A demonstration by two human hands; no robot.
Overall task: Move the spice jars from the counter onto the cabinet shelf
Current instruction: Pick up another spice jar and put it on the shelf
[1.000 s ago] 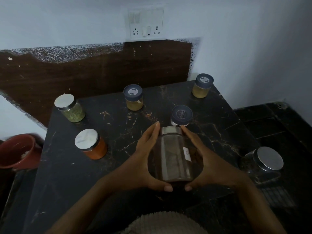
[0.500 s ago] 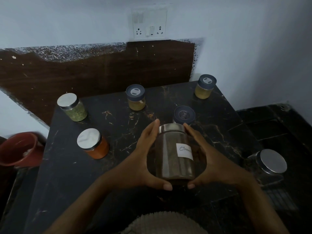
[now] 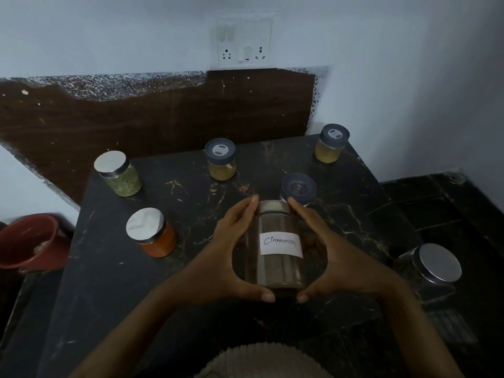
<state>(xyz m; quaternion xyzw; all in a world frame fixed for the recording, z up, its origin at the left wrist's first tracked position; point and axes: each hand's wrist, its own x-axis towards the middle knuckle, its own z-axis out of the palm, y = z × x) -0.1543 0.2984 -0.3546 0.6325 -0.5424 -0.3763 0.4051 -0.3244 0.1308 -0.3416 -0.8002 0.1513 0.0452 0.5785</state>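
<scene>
A tall cinnamon jar (image 3: 278, 266) with a metal lid and a white handwritten label is held above the black marble counter (image 3: 109, 268). My left hand (image 3: 226, 257) cups its left side and my right hand (image 3: 335, 257) cups its right side. Behind it stands a dark-lidded jar (image 3: 298, 187), partly hidden. On the counter also stand an orange-spice jar (image 3: 152, 232), a green-herb jar (image 3: 117, 173) and two yellow-spice jars (image 3: 221, 159) (image 3: 331, 143). No cabinet shelf is in view.
A metal-lidded glass jar (image 3: 436, 264) sits at the right, on the dark lower surface (image 3: 447, 203). A red bucket (image 3: 30, 241) stands left of the counter. A switch and socket plate (image 3: 244, 40) is on the wall, above a dark wooden backsplash (image 3: 163, 113).
The cinnamon jar has been turned in both hands, so its label now faces me fully. The hands stay at the same place over the counter.
</scene>
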